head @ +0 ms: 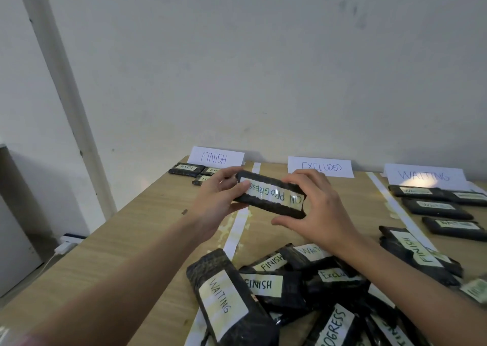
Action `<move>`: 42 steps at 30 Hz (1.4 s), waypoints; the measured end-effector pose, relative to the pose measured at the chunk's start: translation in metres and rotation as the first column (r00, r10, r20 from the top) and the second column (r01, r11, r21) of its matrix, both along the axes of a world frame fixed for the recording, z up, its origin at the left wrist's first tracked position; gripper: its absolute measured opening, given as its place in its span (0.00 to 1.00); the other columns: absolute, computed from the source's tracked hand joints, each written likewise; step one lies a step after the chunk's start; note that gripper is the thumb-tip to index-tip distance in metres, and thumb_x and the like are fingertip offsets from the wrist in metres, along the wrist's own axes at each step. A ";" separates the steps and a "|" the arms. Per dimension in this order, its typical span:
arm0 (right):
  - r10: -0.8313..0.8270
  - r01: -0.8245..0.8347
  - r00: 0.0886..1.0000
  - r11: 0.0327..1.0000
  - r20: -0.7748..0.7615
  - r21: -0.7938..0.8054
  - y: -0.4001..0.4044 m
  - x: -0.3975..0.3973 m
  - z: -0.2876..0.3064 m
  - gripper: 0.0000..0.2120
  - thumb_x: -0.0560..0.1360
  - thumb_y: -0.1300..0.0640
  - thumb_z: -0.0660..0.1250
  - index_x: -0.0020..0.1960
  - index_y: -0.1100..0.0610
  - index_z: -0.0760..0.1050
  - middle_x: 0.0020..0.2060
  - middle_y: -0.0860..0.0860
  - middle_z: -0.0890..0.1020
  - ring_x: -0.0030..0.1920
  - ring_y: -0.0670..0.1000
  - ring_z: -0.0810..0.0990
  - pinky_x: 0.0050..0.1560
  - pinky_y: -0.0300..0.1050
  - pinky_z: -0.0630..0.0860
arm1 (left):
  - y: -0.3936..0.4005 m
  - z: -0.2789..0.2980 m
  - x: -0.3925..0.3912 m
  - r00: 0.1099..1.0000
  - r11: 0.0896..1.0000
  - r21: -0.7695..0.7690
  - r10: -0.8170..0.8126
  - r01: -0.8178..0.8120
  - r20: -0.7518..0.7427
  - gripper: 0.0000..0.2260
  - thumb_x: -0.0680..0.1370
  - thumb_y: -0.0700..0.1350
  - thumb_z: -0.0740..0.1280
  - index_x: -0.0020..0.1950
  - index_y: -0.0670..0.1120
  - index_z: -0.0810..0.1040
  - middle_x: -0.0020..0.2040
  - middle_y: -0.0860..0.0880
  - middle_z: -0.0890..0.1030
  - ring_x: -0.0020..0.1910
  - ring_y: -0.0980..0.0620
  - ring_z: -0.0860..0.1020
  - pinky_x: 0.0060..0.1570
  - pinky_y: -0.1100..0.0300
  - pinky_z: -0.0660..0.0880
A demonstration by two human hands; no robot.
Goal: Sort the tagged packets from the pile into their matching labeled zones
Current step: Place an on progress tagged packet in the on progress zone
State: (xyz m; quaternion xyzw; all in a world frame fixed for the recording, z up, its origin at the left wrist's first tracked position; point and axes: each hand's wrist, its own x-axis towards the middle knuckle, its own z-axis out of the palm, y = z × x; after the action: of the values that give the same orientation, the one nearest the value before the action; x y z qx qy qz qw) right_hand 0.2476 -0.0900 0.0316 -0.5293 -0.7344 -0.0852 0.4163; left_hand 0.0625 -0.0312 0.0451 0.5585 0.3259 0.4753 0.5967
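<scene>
I hold the ON PROGRESS packet (270,194) up over the desk (147,222), my left hand (220,200) gripping one end, my right hand (316,203) the other, its tag upside down, beyond the pile (303,287) and before the EXCLUDED sign (320,166).

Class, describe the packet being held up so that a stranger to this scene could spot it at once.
Start at the wooden table with white zone signs along the wall. Above its middle, in front of the EXCLUDED sign, the left hand and right hand hold a black packet. Only its tag reads ON PROGRESS, upside down.
</scene>
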 end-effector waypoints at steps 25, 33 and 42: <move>-0.185 -0.044 0.309 0.977 -0.933 -0.209 -0.077 0.144 0.017 0.09 0.75 0.63 0.65 0.55 0.63 0.73 0.44 0.58 0.82 0.39 0.54 0.84 0.44 0.44 0.82 | -0.027 0.017 0.163 0.873 0.921 0.275 -0.121 0.276 -0.472 0.07 0.77 0.50 0.65 0.43 0.48 0.79 0.41 0.52 0.82 0.43 0.53 0.80 0.45 0.60 0.76; -0.631 0.545 0.670 0.776 -0.392 -0.318 -0.144 0.247 -0.005 0.32 0.68 0.60 0.73 0.67 0.51 0.62 0.57 0.49 0.71 0.56 0.48 0.73 0.57 0.46 0.72 | -0.073 0.000 0.299 0.797 0.847 0.247 -0.288 0.471 -0.530 0.06 0.77 0.46 0.65 0.42 0.49 0.78 0.40 0.51 0.81 0.40 0.54 0.78 0.42 0.60 0.75; -0.748 0.769 0.639 0.629 0.179 -0.116 -0.207 0.363 -0.030 0.33 0.59 0.58 0.78 0.63 0.55 0.73 0.58 0.52 0.76 0.61 0.58 0.73 0.55 0.57 0.69 | -0.134 -0.013 0.447 0.706 0.760 0.220 -0.399 0.612 -0.585 0.07 0.78 0.43 0.64 0.49 0.41 0.79 0.42 0.48 0.80 0.38 0.55 0.76 0.37 0.66 0.71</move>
State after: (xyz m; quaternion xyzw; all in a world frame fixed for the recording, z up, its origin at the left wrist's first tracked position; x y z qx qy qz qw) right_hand 0.6108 -0.2972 0.0019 -0.8191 -0.4699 -0.2153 0.2489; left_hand 0.5093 -0.1653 0.0319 0.8402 0.1962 0.1810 0.4720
